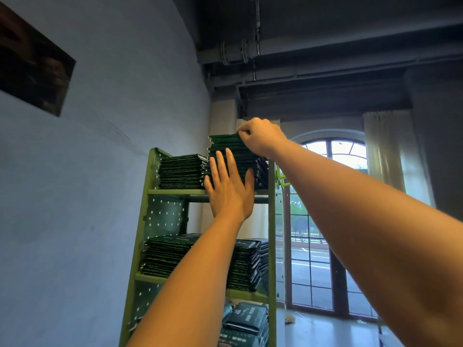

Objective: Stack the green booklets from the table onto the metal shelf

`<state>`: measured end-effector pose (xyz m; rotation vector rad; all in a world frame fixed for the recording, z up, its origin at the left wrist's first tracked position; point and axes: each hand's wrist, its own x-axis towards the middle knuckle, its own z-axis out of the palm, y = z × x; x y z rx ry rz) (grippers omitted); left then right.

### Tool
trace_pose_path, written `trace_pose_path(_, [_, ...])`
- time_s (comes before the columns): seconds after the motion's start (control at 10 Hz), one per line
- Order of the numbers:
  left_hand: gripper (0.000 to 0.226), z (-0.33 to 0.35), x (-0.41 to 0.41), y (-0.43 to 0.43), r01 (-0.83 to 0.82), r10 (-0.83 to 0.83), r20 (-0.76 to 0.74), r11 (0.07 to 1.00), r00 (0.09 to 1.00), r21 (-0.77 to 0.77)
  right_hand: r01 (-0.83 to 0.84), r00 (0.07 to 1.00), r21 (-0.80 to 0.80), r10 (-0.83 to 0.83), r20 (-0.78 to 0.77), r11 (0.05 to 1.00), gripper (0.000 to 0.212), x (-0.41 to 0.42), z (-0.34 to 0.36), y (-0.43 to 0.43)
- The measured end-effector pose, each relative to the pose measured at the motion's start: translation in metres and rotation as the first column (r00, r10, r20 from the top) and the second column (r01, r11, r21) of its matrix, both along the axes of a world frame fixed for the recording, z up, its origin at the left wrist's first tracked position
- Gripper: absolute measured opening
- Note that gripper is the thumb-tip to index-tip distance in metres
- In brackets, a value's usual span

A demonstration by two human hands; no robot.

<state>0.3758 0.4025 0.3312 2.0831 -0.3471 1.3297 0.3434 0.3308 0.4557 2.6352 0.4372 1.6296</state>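
Metal shelf (172, 192) near window (310, 259); left fingers (220, 166) flat on booklets (225, 144), right fingers (244, 133) pinch top.

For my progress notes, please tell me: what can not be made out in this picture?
Head view only.
Table: outside the frame.
Grip of the right hand on the tall stack: fingertips hidden behind its knuckles.
Middle-shelf stacks: partly behind the left forearm.
Lowest booklets: cut by the bottom edge, print too small to read.
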Motion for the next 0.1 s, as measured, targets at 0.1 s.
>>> trace_pose_path(0.1, [0.067, 0.0002, 0.001, 0.0021, -0.011, 0.011, 0.017, 1.0, 1.0, 0.02, 0.018, 1.0, 0.015, -0.018, -0.007, 1.0, 0.035, 0.0019, -0.0005, -0.002])
